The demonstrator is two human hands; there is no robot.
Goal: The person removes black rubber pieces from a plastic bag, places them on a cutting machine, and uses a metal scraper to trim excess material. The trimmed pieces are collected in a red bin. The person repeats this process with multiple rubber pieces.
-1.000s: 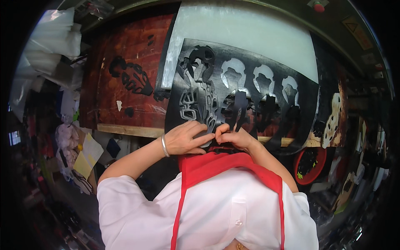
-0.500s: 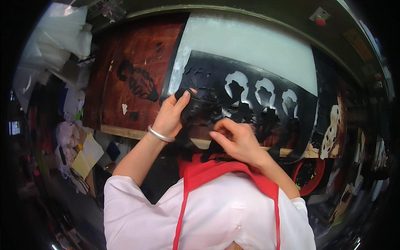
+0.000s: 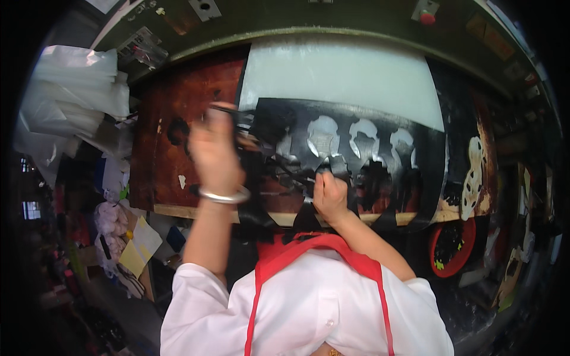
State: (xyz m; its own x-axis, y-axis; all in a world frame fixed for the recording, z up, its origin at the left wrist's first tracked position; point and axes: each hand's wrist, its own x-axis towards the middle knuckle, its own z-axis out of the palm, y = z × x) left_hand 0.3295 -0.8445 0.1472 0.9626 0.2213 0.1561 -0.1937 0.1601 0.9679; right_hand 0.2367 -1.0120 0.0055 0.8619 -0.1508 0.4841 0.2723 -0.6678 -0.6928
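Observation:
A black sheet of flexible material with several shaped cut-outs lies across the worktop, its near edge hanging over the front. My right hand is closed in a pinch on a strip at the sheet's near middle. Blurred by motion, my left hand is over the brown board left of the sheet; a dark piece shows by its fingertips, but whether it is held cannot be made out. Black cut pieces lie on the board beside that hand, partly hidden by it.
A pale panel lies behind the sheet. A white perforated piece rests at the right end. Below it stands a red tub with black scraps. Clear plastic bags hang at far left. A red button sits on the green machine beam.
My left hand has left the sheet's left part, moving left and away from me over the brown board. My right hand has shifted slightly and closed on the black strip.

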